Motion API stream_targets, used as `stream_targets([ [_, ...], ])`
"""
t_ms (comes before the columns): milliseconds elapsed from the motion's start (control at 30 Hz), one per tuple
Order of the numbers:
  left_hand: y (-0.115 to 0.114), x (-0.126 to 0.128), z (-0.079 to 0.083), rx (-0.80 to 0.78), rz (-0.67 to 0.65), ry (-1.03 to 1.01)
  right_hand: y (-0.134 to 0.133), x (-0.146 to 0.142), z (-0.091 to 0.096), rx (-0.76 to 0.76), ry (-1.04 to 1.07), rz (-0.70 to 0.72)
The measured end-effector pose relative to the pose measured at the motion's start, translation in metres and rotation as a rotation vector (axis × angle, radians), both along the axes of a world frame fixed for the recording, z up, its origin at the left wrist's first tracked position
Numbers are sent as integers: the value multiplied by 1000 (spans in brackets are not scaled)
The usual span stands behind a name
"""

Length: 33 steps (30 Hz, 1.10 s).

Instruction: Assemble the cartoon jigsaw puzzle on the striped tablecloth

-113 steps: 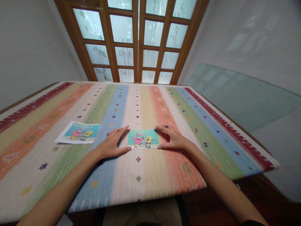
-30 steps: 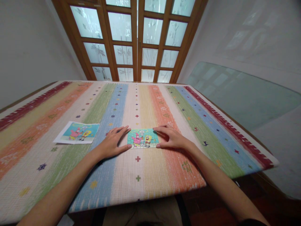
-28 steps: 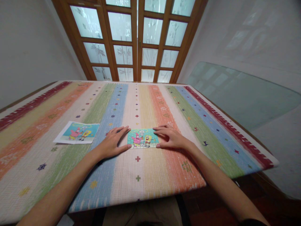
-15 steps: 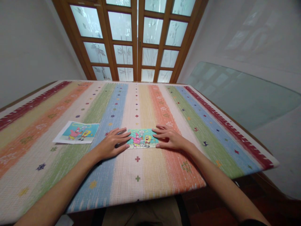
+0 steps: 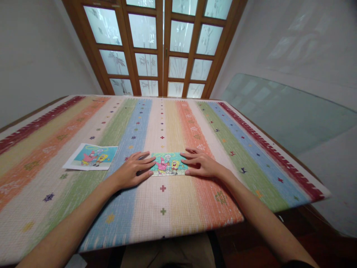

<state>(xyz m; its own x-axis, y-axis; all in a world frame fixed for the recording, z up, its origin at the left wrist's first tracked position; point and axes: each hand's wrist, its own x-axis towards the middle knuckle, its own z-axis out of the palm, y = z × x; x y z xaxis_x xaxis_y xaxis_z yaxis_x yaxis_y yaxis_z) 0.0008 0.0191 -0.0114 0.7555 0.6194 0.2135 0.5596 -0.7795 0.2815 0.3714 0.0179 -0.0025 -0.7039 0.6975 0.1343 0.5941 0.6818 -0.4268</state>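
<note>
A small finished cartoon jigsaw puzzle (image 5: 168, 163) lies flat on the striped tablecloth (image 5: 173, 123) in front of me. My left hand (image 5: 131, 171) rests open on the cloth at the puzzle's left edge, its fingertips overlapping that edge. My right hand (image 5: 200, 165) lies open at the right edge, its fingers spread and touching the puzzle's right side. Neither hand holds anything.
A printed reference picture (image 5: 91, 156) of the same cartoon lies on the cloth to the left. A glass tabletop sheet (image 5: 281, 111) leans against the right wall. Wooden glazed doors (image 5: 164, 44) stand behind the table. The table's near edge is close to my lap.
Both hands have slid inward onto the puzzle's left and right edges, their fingers spreading a little. The puzzle and the reference picture have stayed in place.
</note>
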Motion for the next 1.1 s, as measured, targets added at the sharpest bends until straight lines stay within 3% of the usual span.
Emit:
stream_targets([
  [1100, -2, -1, 0, 7, -7, 57, 0, 1, -2, 12, 8, 3],
])
